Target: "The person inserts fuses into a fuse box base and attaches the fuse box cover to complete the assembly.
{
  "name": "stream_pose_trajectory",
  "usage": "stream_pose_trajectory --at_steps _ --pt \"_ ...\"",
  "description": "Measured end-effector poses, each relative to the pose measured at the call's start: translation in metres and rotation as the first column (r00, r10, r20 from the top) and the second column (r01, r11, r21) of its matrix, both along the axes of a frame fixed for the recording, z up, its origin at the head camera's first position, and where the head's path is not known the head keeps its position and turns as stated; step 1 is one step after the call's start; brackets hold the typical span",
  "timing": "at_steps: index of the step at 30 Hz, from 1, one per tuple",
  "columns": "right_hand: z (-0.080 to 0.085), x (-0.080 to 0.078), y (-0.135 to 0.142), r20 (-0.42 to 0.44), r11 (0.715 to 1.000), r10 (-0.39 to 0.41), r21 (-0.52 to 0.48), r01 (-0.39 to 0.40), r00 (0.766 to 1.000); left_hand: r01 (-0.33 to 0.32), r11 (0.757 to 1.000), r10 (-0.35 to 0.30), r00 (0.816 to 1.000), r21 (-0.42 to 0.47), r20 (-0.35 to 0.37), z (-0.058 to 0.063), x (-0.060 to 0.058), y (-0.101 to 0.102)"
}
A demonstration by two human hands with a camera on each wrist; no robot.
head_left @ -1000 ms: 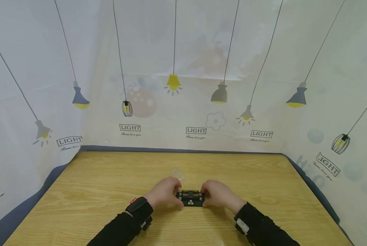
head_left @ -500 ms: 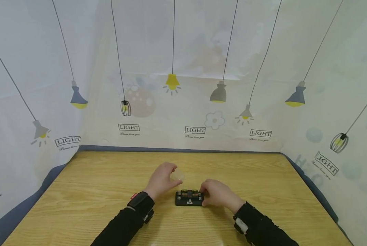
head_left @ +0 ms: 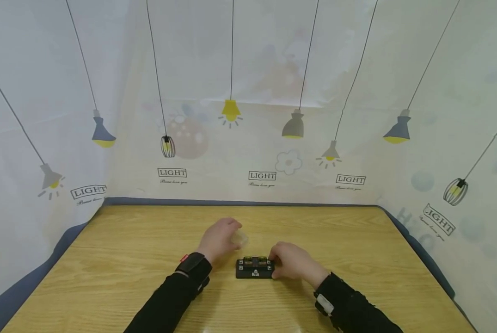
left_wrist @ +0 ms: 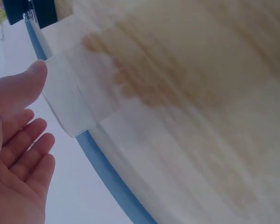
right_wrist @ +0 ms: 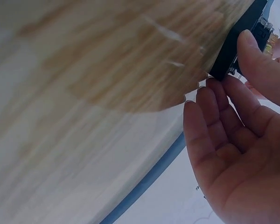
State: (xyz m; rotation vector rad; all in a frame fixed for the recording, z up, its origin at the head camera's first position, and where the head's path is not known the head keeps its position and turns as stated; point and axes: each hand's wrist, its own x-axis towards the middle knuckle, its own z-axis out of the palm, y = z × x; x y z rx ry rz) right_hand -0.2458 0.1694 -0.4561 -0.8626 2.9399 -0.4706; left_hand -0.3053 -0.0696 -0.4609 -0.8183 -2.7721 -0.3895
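A black fuse block (head_left: 254, 269) with metal screw terminals and yellow parts on top lies on the wooden table. My right hand (head_left: 291, 262) grips its right end; in the right wrist view, the thumb lies on one side of the fuse block (right_wrist: 238, 44) and fingertips on the other. Beyond and left of the block, my left hand (head_left: 220, 239) holds a clear plastic cover (head_left: 240, 238). Up close in the left wrist view, the thumb of the left hand (left_wrist: 23, 135) presses the near edge of the clear cover (left_wrist: 70, 100); its index finger is hidden.
The wooden table (head_left: 127, 259) reaches back to a blue-edged border (head_left: 231, 202). Behind and at both sides hangs a pale curtain (head_left: 215, 152) printed with lamps. Black bands are strapped on both wrists.
My left hand has let go of the block's left end, moved away to the clear cover and taken hold of it. The right hand has stayed on the block.
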Motion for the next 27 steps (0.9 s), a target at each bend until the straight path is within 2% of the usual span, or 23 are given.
stream_pose_trajectory --at_steps 4,8,12,19,23,27 --pt "0.0016 0.0006 -0.0006 0.009 1.0 -0.004 0.001 0.004 1.0 0.042 0.995 -0.045 0.999 -0.096 -0.03 0.0003 -0.0026 0.0026" --pt "0.0023 0.0011 -0.0011 0.01 1.0 -0.004 0.01 0.003 1.0 0.057 0.984 -0.07 0.995 -0.17 -0.074 -0.0004 -0.0051 0.0049" --pt "0.0028 0.0016 -0.0013 0.012 1.0 -0.002 0.011 0.002 1.0 0.054 0.982 -0.075 0.991 -0.182 -0.11 -0.0011 -0.0058 0.007" --pt "0.0026 0.0015 -0.0006 0.013 1.0 -0.001 0.012 0.001 1.0 0.013 0.983 -0.04 0.989 -0.184 -0.143 -0.0009 -0.0051 0.0095" --pt "0.0023 0.0011 0.0001 0.014 1.0 0.001 0.009 -0.001 1.0 -0.008 0.983 -0.015 0.992 -0.182 -0.125 -0.0017 -0.0063 0.0096" --pt "0.0018 0.0011 0.001 0.011 1.0 0.006 0.01 -0.007 1.0 -0.025 0.985 0.017 0.998 -0.17 -0.053 -0.0023 -0.0057 0.0093"
